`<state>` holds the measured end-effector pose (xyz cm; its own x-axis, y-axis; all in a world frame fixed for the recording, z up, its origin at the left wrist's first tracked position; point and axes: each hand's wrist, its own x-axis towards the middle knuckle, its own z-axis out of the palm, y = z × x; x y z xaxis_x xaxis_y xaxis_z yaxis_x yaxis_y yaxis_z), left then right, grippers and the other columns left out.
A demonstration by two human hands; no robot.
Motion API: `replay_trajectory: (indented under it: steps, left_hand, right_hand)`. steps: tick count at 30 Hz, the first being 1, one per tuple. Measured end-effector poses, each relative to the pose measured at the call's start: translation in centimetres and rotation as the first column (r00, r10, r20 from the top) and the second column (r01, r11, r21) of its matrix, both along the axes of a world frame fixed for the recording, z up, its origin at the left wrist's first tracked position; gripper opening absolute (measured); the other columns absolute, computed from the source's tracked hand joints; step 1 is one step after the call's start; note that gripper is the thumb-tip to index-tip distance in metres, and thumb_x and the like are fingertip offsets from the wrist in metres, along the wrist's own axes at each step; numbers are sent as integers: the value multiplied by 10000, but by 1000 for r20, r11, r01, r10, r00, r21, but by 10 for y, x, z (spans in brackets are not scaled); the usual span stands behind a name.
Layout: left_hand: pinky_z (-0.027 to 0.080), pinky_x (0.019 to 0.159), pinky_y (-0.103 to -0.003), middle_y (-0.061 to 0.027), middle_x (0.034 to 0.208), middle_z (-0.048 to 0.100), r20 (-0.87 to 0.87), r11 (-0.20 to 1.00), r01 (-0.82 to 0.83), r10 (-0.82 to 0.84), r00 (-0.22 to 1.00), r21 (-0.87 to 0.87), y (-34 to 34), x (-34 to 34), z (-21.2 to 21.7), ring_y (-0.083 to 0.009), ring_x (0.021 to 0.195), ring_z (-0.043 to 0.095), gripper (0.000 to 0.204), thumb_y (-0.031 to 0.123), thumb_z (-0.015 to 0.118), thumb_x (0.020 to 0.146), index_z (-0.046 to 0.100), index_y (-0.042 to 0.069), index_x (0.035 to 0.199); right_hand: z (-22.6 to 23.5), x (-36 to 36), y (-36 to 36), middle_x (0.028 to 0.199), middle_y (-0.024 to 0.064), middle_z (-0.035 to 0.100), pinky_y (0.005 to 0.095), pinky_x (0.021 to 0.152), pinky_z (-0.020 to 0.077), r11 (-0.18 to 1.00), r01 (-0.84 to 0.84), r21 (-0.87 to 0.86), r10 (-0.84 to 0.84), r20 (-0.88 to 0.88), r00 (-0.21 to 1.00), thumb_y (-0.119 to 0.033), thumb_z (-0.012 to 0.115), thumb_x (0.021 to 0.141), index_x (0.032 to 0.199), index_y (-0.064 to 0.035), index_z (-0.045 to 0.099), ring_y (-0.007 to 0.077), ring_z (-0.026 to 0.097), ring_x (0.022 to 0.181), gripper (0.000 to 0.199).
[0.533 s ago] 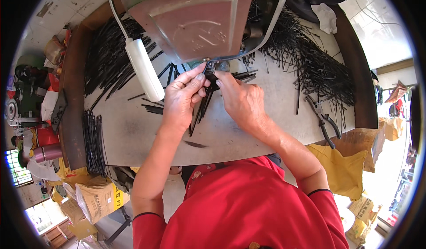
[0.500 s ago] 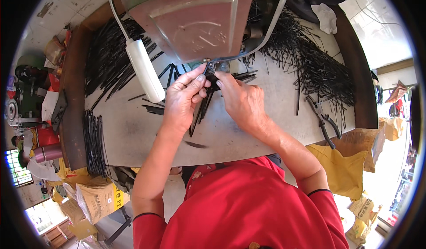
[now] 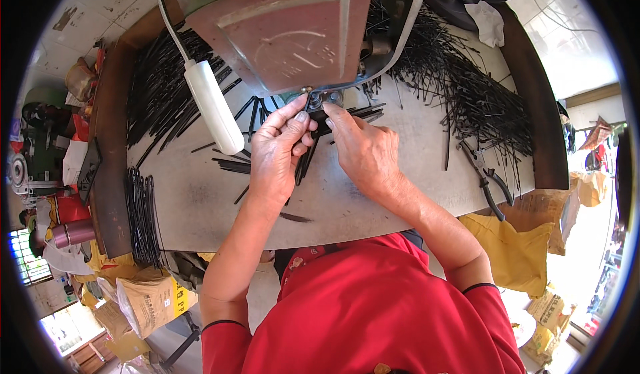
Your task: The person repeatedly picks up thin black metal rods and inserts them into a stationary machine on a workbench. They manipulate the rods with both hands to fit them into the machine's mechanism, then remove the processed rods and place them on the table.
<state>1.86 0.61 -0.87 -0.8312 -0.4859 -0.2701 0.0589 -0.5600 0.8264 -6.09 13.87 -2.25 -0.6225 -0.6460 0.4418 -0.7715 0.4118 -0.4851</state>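
Observation:
Under the front of a reddish-brown machine head (image 3: 287, 41), both my hands meet at a small metal fixture (image 3: 316, 99). My left hand (image 3: 275, 151) is closed, its thumb and forefinger pinching a thin black rod (image 3: 307, 102) close to the fixture. Its other fingers curl inward. From the right, my right hand (image 3: 365, 149) reaches in with bent fingers, thumb and forefinger at the fixture's edge. What its fingertips grip is hidden. Several black rods (image 3: 305, 164) lie beneath and between the hands.
Black rods are heaped at the far left (image 3: 167, 87) and far right (image 3: 460, 87). A white lamp (image 3: 215, 111) hangs left of my hands. Black-handled pliers (image 3: 485, 174) lie at the right. A bundle of bent black rods (image 3: 141, 214) rests by the left edge. Raised brown sides (image 3: 543, 107) border the table.
Both hands stay at the fixture, nearly still. My left wrist has shifted slightly, and a black rod end now shows to the left of it.

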Motion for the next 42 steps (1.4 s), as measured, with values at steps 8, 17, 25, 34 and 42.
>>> replay_trajectory:
  steps: [8, 17, 25, 34, 42]
  left_hand:
    - [400, 527, -165, -82, 856, 611, 5, 998, 19, -19, 1000, 61, 0, 0, 0, -70, 653, 521, 294, 38, 567, 911, 564, -26, 1198]
    - [434, 515, -207, -10, 750, 598, 220, 578, 150, 53, 974, -802, -13, -3, 21, -55, 592, 506, 232, 60, 568, 886, 679, 39, 1089]
    - [475, 694, -225, -41, 862, 616, 102, 880, 89, -46, 994, -467, -16, 2, 13, -69, 745, 570, 210, 70, 605, 871, 606, -35, 1053]
    - [473, 743, -202, -19, 871, 616, 65, 997, 76, -75, 995, -8, 11, 15, 9, -88, 821, 580, 162, 126, 654, 855, 600, 26, 971]
    - [481, 683, -354, -124, 887, 618, 15, -90, 42, 283, 959, -995, -99, -2, -18, -253, 798, 592, 217, 77, 600, 810, 669, 45, 1014]
  right_hand:
    - [5, -1, -2, 700, 89, 646, 403, 471, 480, 996, 23, 82, -28, 53, 998, -88, 569, 827, 1102, -97, 559, 290, 627, 552, 275]
    - [24, -20, -1, 680, 159, 633, 431, 560, 497, 990, -97, 99, 73, 225, 972, -121, 548, 872, 1019, -85, 610, 337, 641, 627, 163]
    - [35, -18, 3, 684, 156, 620, 312, 557, 469, 991, -110, -72, 132, 524, 841, -132, 613, 871, 1024, -38, 650, 209, 594, 548, 184]
    - [13, 17, 21, 922, 43, 626, 215, 679, 487, 632, 530, -565, 699, 711, -76, -70, 646, 862, 1033, -8, 639, 117, 593, 770, 182]
    - [53, 19, 52, 742, 92, 630, 270, 559, 523, 966, 99, -237, 109, 725, 680, 23, 613, 822, 1060, 19, 607, 147, 630, 609, 237]
